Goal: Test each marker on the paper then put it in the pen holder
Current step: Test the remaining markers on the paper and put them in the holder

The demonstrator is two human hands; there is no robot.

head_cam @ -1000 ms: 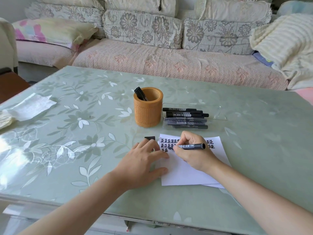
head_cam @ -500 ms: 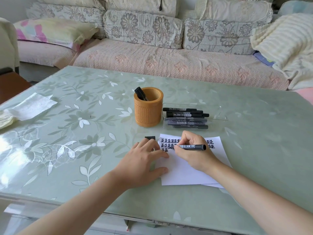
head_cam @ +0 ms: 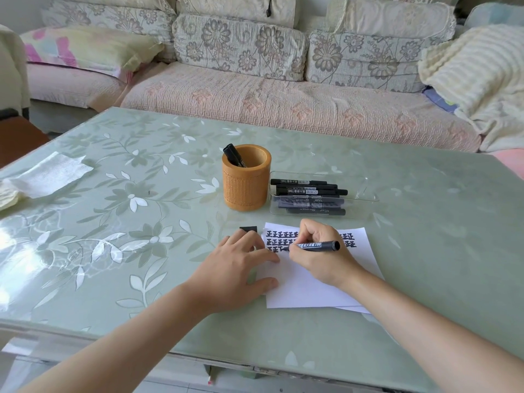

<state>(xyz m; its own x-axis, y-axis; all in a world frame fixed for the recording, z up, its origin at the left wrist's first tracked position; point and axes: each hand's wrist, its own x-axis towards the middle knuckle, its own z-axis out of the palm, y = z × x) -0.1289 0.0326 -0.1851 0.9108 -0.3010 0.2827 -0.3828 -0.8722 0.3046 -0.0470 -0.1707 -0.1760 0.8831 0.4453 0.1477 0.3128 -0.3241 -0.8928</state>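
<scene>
Head view: the right hand (head_cam: 317, 259) has its fingers (head_cam: 304, 232) curled round a black marker (head_cam: 314, 245), pinching it near the nib. The barrel lies low and points to three o'clock, and the tip meets the paper (head_cam: 312, 287) at the third row of black strokes. That low, writing grip suits the test in hand; I judge this marker to be mid-trial, not yet ready for storing.

The left hand (head_cam: 235, 268) lies flat with its fingers straight and released, gripping nothing. It presses on the paper's nine o'clock edge, probably to stop the sheet sliding on the glossy surface (head_cam: 141, 251) under the strokes.

A small black cap (head_cam: 248, 229) sits just beyond the left fingertips, at ten o'clock from the paper. It is likely the cap of the marker in use, kept close for refitting.

The orange pen holder (head_cam: 246, 182) stands at eleven o'clock from the paper, with one finished marker (head_cam: 233, 155) leaning on its rim. Touching or just beside it, at twelve o'clock from the paper, a clear tray (head_cam: 365, 194) holds the waiting markers (head_cam: 306, 191) laid flat, within easy reach of the right hand. By this count most of the task remains.

A white tissue (head_cam: 51, 174) lies well apart at nine o'clock from the holder.
</scene>
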